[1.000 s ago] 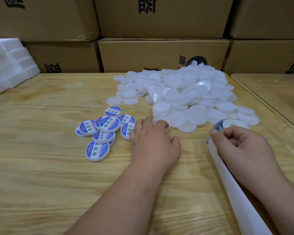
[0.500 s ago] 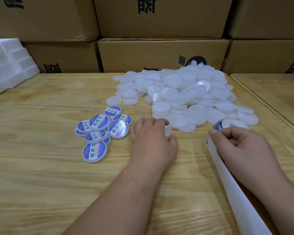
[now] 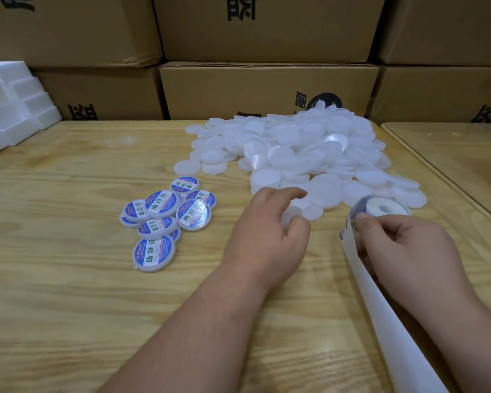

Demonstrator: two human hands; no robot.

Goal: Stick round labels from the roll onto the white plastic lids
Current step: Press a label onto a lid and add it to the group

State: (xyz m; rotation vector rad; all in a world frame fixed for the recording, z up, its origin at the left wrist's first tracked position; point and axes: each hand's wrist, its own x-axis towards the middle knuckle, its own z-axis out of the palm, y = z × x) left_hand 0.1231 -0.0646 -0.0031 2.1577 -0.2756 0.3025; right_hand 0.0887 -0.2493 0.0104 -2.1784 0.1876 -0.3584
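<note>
While the left hand (image 3: 270, 234) curls round a blank lid (image 3: 291, 215) at centre frame, the right hand (image 3: 403, 248) pinches the label roll's (image 3: 380, 208) backing strip (image 3: 380, 307), likely to peel a label.

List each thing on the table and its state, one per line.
Left hand: pinching one blank lid at the pile's edge.
Right hand: gripping the backing strip by the label roll.
Label roll: partly unwound, lying flat.
Blank lids: heaped, unlabeled.
Labeled lids: clustered, overlapping.
</note>
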